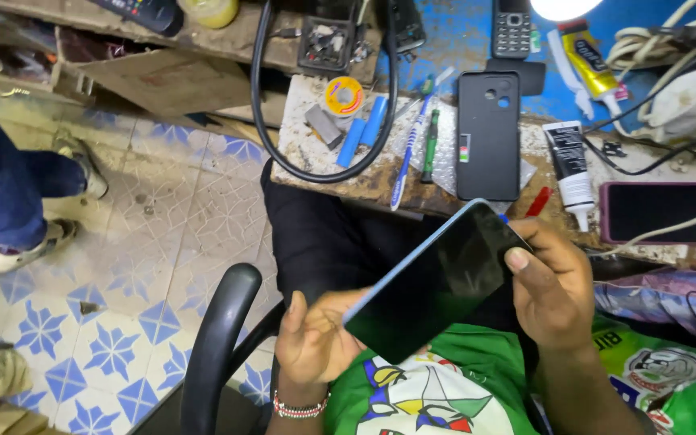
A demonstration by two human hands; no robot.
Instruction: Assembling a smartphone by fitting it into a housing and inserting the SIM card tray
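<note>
A smartphone (437,282) with a dark screen and light blue edge is tilted in front of my chest. My right hand (553,286) grips its upper right end, thumb resting on the glass. My left hand (312,338), with a beaded bracelet at the wrist, supports the lower left corner from below with fingers curled under it. A black phone case (487,133) lies on the worn workbench (324,161) just beyond the phone.
On the bench lie blue and green pens (412,149), a solder spool (343,95), a black-capped glue tube (571,165), a yellow glue tube (590,60), a keypad phone (512,28), another dark phone (666,212) and cables. A black chair arm (215,346) is at my left. Another person's legs (10,185) stand on the tiled floor.
</note>
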